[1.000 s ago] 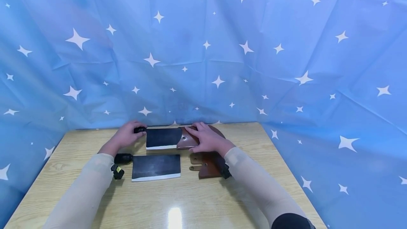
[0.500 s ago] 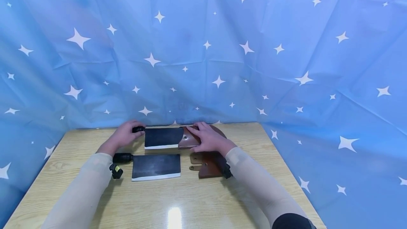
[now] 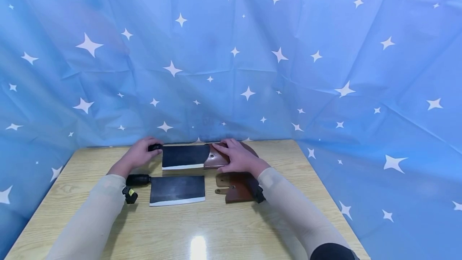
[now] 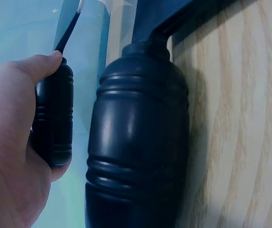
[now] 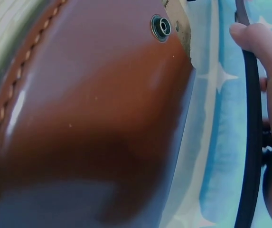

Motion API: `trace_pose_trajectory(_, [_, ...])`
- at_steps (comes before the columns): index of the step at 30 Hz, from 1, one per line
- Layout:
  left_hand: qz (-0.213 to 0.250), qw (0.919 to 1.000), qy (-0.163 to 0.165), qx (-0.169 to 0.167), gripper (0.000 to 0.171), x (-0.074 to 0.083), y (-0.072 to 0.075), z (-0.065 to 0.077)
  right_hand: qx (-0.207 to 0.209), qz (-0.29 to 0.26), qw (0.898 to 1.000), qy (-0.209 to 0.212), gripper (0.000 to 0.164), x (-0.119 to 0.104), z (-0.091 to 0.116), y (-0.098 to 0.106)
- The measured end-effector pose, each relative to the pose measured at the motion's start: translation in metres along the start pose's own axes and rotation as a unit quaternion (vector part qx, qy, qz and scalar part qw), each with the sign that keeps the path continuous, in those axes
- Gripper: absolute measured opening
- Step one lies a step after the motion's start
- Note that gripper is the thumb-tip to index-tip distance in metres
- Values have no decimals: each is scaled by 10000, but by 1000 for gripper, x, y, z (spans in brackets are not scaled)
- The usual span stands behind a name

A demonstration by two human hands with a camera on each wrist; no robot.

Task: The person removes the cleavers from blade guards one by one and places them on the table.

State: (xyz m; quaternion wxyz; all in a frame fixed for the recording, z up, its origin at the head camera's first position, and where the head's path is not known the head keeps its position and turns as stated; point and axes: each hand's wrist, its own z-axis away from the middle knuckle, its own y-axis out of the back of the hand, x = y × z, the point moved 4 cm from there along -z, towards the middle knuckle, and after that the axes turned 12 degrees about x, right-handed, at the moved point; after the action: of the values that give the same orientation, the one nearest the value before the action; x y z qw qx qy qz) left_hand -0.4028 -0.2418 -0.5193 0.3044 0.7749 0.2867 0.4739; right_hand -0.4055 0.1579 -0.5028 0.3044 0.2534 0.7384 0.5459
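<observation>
At the far side of the table, my left hand [image 3: 141,152] grips the black handle of a cleaver [image 3: 184,156]. Its dark blade has a bright lower edge, and the right end is inside a brown leather sheath [image 3: 213,161]. My right hand [image 3: 238,157] holds that sheath, thumb on the near side. In the left wrist view the gripped handle [image 4: 54,116] stands beyond the handle of a second cleaver [image 4: 140,128]. That second cleaver [image 3: 177,189] lies bare on the table, nearer me. A second brown sheath [image 5: 88,104] fills much of the right wrist view.
The second sheath [image 3: 240,191] lies below my right wrist, its snap straps pointing left. A light wooden table [image 3: 151,232] carries everything. Right behind its far edge hangs a blue curtain [image 3: 202,91] with white stars, which also runs along both sides.
My left hand has drawn the far cleaver slightly left, while the sheath in my right hand has shifted a little right. More of the blade shows. The nearer cleaver and second sheath stay put.
</observation>
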Motion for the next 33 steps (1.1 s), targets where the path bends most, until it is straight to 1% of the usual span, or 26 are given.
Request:
trace_pose_trajectory(5, [19,10000,72,-7,40,-1,2,2,67,-31,10000,17,103,2,2,-1])
trace_pose_trajectory(13, [18,10000,30,-51,41,-2,3,1,250,-127,9996,97,103,5,5,1])
trace_pose_trajectory(18, [66,9999,96,-86,41,-1,5,1,310,3,9995,106,103,9,5,-1])
trace_pose_trajectory(25, [80,9999,106,-50,40,0,6,2,304,16,9995,120,103,13,7,0])
trace_pose_trajectory(33, [6,9999,107,-37,40,-6,9,2,272,22,9996,-36,101,21,11,0])
